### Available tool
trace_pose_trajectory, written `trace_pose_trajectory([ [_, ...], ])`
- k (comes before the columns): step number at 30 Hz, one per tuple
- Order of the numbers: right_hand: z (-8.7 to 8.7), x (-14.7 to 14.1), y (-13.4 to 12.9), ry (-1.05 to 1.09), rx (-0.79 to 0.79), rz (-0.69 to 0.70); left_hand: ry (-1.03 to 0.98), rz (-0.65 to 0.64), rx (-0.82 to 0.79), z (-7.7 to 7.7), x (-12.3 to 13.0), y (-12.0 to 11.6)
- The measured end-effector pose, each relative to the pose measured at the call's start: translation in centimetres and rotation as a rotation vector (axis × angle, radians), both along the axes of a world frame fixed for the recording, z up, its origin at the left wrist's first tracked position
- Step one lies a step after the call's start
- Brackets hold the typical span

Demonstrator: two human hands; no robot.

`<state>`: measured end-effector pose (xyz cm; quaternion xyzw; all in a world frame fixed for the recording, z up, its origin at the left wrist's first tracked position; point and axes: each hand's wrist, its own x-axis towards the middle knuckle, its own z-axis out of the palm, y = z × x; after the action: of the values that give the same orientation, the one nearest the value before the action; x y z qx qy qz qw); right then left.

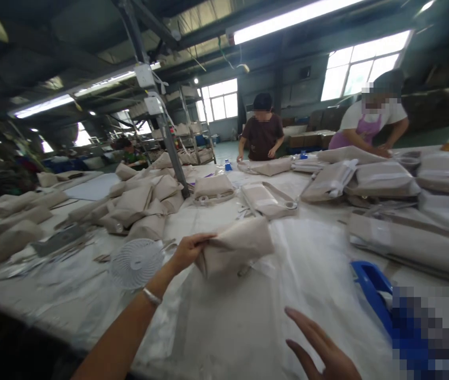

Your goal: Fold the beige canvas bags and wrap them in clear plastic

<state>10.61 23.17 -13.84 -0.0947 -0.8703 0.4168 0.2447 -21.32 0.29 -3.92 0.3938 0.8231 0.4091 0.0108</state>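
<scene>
My left hand (190, 251), a silver bracelet at its wrist, pinches the left upper edge of a beige bag (240, 245) and holds it tilted above the table. A small ring-like piece shows at the bag's underside. Beneath it lies a flat beige sheet-like piece (228, 322), possibly another bag. My right hand (319, 348) is low in the view with thumb and fingers apart, touching nothing. It hovers near a stack of clear plastic sleeves (307, 264). A white round fan (137, 263) stands left of my left hand.
Beige bags are heaped at the left (139, 206) and right (410, 237). A blue tape dispenser (375, 290) sits at right. A metal post (169, 142) rises from the table. Two people (262, 132) work across it.
</scene>
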Motion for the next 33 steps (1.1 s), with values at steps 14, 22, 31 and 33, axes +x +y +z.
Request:
trace_pose_trajectory([
  [14, 3.5, -8.4, -3.1, -0.267, 0.673, 0.469, 0.071, -0.259, -0.522, -0.8, 13.1, -8.1],
  [22, 1.7, -8.4, -4.0, -0.139, 0.703, 0.395, 0.374, -0.151, -0.552, -7.3, 13.2, -5.6],
  [31, -3.1, -6.0, -6.0, 0.123, 0.806, 0.167, 0.642, 0.089, -0.27, -14.0, 16.7, -6.6],
  [33, -3.7, -6.0, -6.1, 0.141, 0.803, 0.163, 0.637, 0.081, -0.286, -14.1, 16.8, -6.6],
])
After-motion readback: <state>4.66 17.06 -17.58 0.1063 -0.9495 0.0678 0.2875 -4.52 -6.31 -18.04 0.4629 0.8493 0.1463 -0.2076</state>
